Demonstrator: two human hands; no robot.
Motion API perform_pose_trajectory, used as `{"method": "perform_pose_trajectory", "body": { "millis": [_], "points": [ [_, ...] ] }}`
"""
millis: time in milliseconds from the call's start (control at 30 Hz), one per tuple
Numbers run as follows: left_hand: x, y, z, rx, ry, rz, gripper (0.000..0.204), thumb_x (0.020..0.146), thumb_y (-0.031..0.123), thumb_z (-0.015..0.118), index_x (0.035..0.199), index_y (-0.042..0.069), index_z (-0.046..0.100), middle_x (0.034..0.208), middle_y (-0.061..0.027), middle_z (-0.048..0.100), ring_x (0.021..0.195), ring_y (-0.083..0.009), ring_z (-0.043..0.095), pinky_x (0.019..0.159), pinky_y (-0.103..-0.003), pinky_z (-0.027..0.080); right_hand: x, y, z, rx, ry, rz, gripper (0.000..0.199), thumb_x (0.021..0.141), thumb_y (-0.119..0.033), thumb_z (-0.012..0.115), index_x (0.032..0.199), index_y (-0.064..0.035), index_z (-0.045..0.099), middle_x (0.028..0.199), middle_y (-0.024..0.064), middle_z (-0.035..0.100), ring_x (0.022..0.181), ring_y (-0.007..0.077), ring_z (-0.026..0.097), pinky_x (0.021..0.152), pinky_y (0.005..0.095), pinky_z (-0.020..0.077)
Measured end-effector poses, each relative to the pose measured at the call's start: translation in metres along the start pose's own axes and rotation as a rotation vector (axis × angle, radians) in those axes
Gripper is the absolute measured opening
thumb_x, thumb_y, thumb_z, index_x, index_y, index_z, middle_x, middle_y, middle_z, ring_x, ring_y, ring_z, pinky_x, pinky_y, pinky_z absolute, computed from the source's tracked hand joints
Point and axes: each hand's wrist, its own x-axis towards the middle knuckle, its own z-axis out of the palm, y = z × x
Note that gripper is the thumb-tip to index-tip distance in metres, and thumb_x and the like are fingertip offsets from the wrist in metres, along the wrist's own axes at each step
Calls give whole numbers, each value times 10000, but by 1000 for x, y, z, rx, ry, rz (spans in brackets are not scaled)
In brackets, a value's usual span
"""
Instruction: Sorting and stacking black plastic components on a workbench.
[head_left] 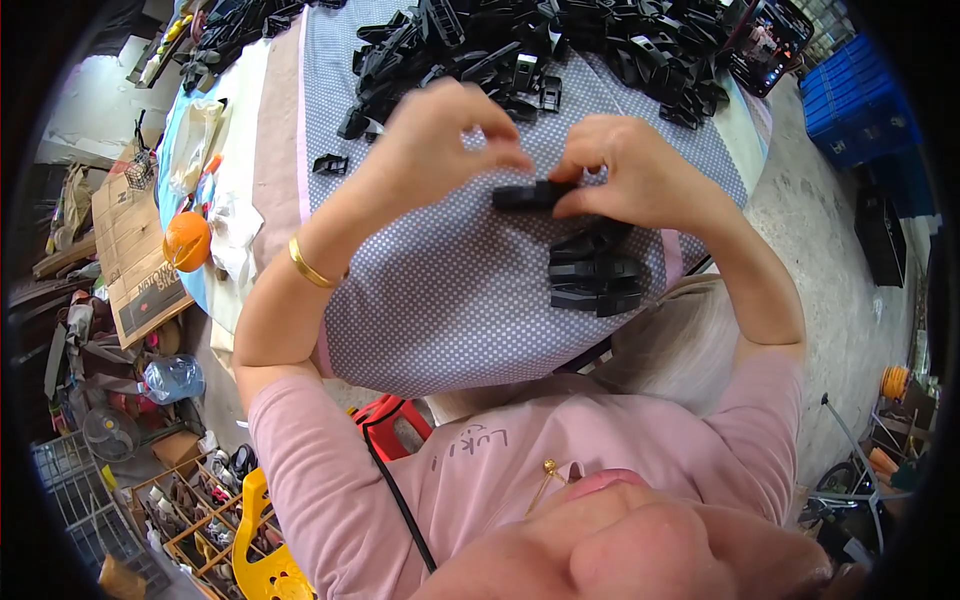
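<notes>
Between the thumb and fingers of my right hand (630, 170) is a small black plastic part (520, 197), held low over the dotted cloth (430, 300). My left hand (450, 140) hovers to its left, thumb and forefinger curved with a gap between them and nothing visible inside. Close below my right hand, a few similar black parts (597, 275) lie side by side near the table's front edge. A large heap of black plastic parts (480, 60) spreads over the far side. One small black piece (330, 164) sits alone by my left forearm.
A phone (768, 45) stands at the far right of the table. An orange (187, 241) and a white plastic bag (233, 235) are at the left edge. Blue crates (860, 100) stand on the floor at right; a cardboard box (135, 250) is at left.
</notes>
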Motion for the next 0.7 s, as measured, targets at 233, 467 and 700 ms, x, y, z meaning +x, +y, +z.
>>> {"method": "perform_pose_trajectory", "body": {
  "millis": [233, 467, 700],
  "points": [
    [2, -92, -24, 418, 412, -282, 323, 764, 287, 746, 918, 7, 696, 884, -138, 640, 866, -277, 608, 773, -360, 487, 18, 20, -2, -363, 312, -104, 296, 782, -201, 725, 1035, -52, 690, 959, 73, 662, 897, 252, 597, 765, 321, 500],
    [-1, -84, -21, 624, 503, -130, 268, 785, 215, 709, 957, 11, 689, 910, -138, 641, 861, -294, 615, 784, -373, 494, 27, 29, 2, -530, 207, 61, 236, 795, -174, 700, 997, -54, 677, 1051, 61, 630, 988, 245, 583, 833, 333, 504],
    [1, -27, -11, 184, 363, -50, 250, 802, 184, 695, 970, -2, 689, 861, -140, 664, 777, -278, 633, 716, -349, 501, 13, 35, -8, -497, 261, 112, 187, 790, -102, 674, 966, -38, 664, 943, 105, 665, 870, 273, 636, 788, 330, 515]
  ]
}}
